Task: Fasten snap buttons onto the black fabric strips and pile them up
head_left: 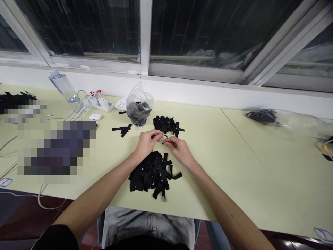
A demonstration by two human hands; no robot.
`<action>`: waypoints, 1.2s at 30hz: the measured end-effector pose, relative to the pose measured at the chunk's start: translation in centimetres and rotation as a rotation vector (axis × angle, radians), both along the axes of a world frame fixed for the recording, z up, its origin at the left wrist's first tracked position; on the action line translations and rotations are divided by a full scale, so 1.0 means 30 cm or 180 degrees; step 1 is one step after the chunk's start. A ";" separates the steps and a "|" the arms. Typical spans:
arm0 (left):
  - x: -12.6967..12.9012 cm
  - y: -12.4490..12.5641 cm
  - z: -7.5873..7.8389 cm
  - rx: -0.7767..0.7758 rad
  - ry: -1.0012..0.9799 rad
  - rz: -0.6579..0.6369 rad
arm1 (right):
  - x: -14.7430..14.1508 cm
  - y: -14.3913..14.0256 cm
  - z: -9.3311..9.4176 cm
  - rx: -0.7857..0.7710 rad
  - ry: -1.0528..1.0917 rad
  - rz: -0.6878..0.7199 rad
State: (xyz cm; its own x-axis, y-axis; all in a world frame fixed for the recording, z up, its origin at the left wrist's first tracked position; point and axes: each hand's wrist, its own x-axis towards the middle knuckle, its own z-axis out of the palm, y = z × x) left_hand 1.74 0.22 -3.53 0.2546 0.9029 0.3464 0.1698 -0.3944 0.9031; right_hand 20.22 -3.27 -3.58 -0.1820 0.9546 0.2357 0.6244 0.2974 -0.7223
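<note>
Both forearms reach forward; left hand and right hand meet, fingertips pinched together

Small black ring, pinched betw. both hands above counter, w/ thin black strip just beside it. Pile of black strips lies directly below, flat, overlapping.

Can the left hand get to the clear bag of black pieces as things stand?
Probably yes: the left hand sits just short of the clear bag, with bare table between them.
</note>
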 end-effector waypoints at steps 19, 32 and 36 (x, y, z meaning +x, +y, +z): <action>0.004 -0.008 0.002 0.0022 0.0020 -0.0093 | -0.038 0.008 -0.019 0.0243 -0.0343 -0.0241; 0.008 -0.016 0.019 0.0204 0.0103 -0.0100 | -0.047 0.019 -0.037 0.0334 -0.1160 -0.0342; 0.007 -0.015 0.017 0.0169 0.0101 -0.0107 | -0.042 0.012 -0.037 0.0371 -0.1096 -0.0290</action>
